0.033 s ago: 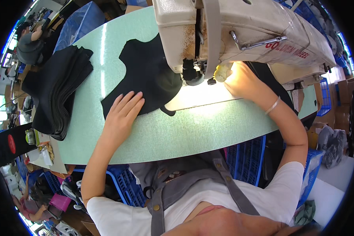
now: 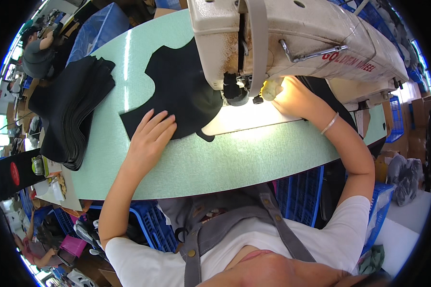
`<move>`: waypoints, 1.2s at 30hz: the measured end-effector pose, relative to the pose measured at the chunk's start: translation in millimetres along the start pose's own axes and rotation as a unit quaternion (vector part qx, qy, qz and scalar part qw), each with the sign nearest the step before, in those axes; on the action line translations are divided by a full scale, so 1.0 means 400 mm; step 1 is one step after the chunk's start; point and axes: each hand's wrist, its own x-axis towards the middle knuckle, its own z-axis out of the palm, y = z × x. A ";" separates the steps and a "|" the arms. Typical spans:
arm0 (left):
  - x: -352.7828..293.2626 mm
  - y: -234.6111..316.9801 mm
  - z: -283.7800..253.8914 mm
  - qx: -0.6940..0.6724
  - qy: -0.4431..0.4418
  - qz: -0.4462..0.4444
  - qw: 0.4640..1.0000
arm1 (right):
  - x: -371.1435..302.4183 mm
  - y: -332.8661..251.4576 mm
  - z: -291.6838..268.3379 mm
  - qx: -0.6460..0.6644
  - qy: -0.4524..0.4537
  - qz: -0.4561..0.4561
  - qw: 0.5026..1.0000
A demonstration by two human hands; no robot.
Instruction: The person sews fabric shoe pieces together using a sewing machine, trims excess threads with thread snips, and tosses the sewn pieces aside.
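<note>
My left hand (image 2: 151,138) lies flat, fingers stretched out, on the lower left part of a black fabric piece (image 2: 172,86) with curved edges. The right side of that piece runs under the head of a white, rust-spotted sewing machine (image 2: 215,48). On the other side of the needle area, under the bright lamp light, is my right hand (image 2: 297,99). Its fingers are bent round beside a round yellowish thing (image 2: 271,89), whose kind is unclear. The fingertips are partly hidden, so what they grip is not plain.
A thick stack of black fabric pieces (image 2: 72,110) lies at the left of the pale green table (image 2: 201,167). More black material (image 2: 323,95) runs behind my right hand. Blue crates (image 2: 153,225) stand below the table edge. Two people are at work farther off on the left.
The black piece has turned slightly under my left hand; its lower left corner now reaches a little farther left and up. My right hand stays nearly in place.
</note>
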 end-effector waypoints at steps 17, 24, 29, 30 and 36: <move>0.123 0.132 -0.018 0.226 -0.007 0.180 0.957 | 0.121 0.027 0.000 -0.360 0.184 -0.465 0.788; 0.151 0.135 0.044 0.035 -0.057 0.058 0.996 | 0.056 0.001 0.032 -0.042 0.123 -0.174 0.976; 0.156 0.140 0.048 -0.054 -0.075 0.003 0.996 | 0.061 -0.081 0.014 -0.087 0.134 -0.140 0.977; 0.158 0.146 0.051 -0.057 -0.078 0.007 0.995 | 0.051 -0.089 0.018 -0.086 0.132 -0.135 0.978; 0.158 0.176 0.073 0.102 0.022 0.061 0.993 | 0.034 -0.118 -0.002 -0.120 0.074 -0.079 0.987</move>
